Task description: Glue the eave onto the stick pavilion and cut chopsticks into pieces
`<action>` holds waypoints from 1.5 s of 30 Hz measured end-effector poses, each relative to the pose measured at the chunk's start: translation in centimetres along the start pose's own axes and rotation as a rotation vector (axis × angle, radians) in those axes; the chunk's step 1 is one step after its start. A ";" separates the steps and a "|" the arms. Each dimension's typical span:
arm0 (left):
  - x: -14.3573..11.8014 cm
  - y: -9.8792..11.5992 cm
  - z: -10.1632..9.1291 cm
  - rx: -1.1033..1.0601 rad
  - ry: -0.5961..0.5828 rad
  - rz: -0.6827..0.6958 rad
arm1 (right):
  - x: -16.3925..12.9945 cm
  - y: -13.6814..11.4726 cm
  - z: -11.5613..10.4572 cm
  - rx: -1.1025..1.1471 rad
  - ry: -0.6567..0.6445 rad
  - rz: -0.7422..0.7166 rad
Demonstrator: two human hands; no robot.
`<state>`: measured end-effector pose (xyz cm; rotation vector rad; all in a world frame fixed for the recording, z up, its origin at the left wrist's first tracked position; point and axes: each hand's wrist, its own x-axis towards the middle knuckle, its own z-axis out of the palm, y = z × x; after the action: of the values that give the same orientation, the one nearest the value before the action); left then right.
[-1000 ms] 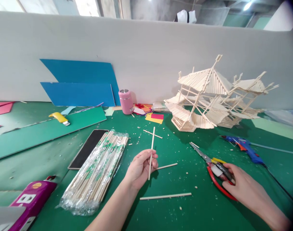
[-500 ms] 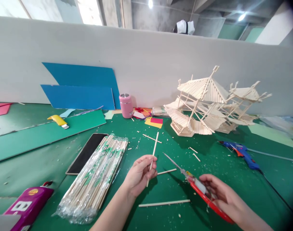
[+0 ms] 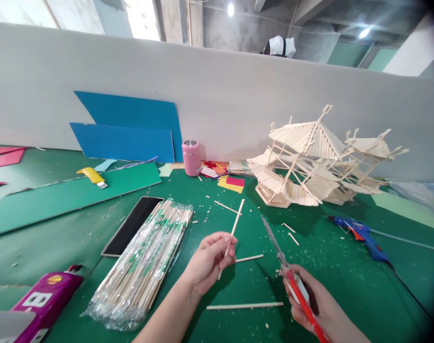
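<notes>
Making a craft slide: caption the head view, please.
Left hand holding a stick, right hand gripping red-handled pliers, stick-built model behind.

My thin pale stick (image 3: pixel 235 222) looks matt wood; my red-handled pliers (image 3: pixel 293 282) have a metal nose; glossy clear plastic (image 3: pixel 115 315) wraps bundled pale sticks (image 3: pixel 143 267).

From here, the pliers (image 3: pixel 283 261) are between bagged sticks (image 3: pixel 145 262) left and a glue gun (image 3: pixel 361 233) right, a stick model (image 3: pixel 308 138) far behind.
</notes>
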<state>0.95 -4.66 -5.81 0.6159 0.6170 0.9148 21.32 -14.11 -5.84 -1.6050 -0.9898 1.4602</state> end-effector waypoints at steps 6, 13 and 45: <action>-0.2 0.1 0.3 0.059 0.007 0.031 | -1.2 -1.4 1.3 -0.063 -0.063 0.041; -0.6 0.3 1.0 0.409 0.059 0.091 | -1.2 -2.0 1.4 -0.366 -0.083 -0.103; -1.7 1.7 4.1 1.416 -0.097 0.531 | -1.7 0.8 3.4 -0.161 0.041 -0.145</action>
<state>2.20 -6.27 -1.48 2.1533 1.0013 0.8108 17.93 -15.87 -6.12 -1.6324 -1.2004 1.2724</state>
